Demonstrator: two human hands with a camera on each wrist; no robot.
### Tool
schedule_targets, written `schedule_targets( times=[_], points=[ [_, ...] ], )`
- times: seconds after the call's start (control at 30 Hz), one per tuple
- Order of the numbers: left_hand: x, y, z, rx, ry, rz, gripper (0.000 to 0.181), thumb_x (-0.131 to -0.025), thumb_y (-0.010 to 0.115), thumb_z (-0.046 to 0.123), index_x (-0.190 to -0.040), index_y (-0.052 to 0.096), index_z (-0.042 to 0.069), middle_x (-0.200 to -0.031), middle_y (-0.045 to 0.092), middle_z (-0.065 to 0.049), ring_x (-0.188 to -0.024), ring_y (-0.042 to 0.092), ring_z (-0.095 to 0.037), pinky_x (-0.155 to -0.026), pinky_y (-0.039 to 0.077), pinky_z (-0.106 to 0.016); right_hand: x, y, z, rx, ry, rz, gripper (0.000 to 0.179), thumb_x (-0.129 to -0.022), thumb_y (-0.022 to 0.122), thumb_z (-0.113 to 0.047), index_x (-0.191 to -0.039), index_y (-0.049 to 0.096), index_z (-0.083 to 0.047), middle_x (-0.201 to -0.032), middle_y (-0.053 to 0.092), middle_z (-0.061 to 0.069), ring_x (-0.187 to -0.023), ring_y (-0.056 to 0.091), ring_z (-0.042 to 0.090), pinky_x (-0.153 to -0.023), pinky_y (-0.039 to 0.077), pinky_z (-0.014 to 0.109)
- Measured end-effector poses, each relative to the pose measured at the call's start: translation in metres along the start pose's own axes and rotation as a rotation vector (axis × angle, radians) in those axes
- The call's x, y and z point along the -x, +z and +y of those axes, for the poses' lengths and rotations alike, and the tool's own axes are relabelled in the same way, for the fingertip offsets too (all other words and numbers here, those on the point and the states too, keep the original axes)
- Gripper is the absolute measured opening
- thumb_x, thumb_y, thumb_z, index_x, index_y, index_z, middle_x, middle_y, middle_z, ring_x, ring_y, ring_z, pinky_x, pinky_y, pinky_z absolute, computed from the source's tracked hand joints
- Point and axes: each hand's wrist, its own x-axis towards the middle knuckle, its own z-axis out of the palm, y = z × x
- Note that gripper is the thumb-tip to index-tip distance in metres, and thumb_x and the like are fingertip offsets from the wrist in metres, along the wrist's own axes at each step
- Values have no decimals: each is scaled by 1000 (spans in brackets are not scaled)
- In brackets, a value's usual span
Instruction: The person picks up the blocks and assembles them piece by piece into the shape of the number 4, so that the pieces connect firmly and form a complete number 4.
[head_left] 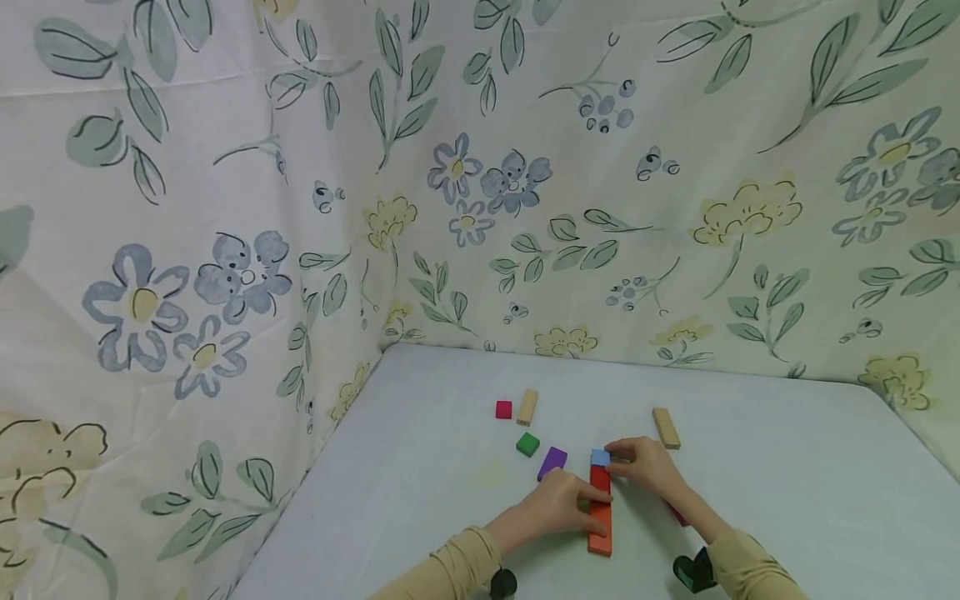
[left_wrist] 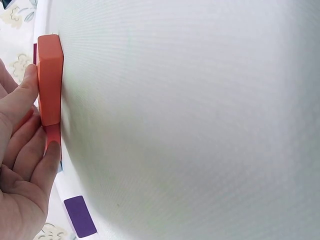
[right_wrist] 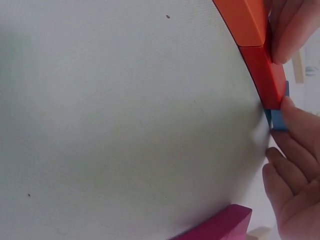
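An orange block (head_left: 600,542), a red block (head_left: 600,477) and a small blue block (head_left: 600,457) lie end to end in a row on the white table. My left hand (head_left: 551,506) reaches over the row from the left. Its thumb touches the orange block (left_wrist: 50,82), while its fingers hold the red block (right_wrist: 262,75). At the far end my right hand (head_left: 648,467) pinches the blue block (right_wrist: 278,120) between thumb and fingers, the thumb near where blue meets red. A purple block (head_left: 552,462) lies just beyond the left hand.
A magenta block (right_wrist: 220,225) lies partly hidden under the right forearm. Farther back are a green block (head_left: 528,444), a red cube (head_left: 504,410), a wooden block (head_left: 527,407) and another wooden block (head_left: 666,427). Floral cloth (head_left: 480,275) hangs behind the table (head_left: 420,433).
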Motion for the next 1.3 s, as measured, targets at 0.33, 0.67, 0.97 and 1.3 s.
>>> schedule_targets(
  times=[0.33,0.67,0.97,1.3],
  points=[
    [0,0,0,0,9,5,39,-77,78,34,-114,71,22,-103,73,9,-62,38,8,-49,29,-12,0,-2,-4,-2,-2,-20,29,-76,76,-9,-103,70,2,-100,71,18,-92,67,31,-78,55,43],
    [0,0,0,-11,9,2,40,-77,78,34,-114,71,23,-102,73,9,-63,40,8,-49,29,-12,1,-3,-8,16,6,-19,29,-76,76,-7,-103,70,2,-99,71,17,-93,67,31,-80,54,44],
    [-1,2,-1,7,-3,-9,40,-77,77,34,-115,71,23,-102,73,10,-63,39,7,-49,30,-13,-1,-2,-8,33,34,-18,30,-75,76,-7,-103,70,1,-99,72,17,-94,67,30,-82,53,44],
    [-1,2,-1,1,-9,-18,40,-77,77,34,-115,70,24,-70,67,12,-57,34,4,-48,28,-14,1,-3,-10,30,35,-4,30,-77,76,-9,-105,70,1,-102,71,17,-97,66,34,-82,53,46]
  ],
)
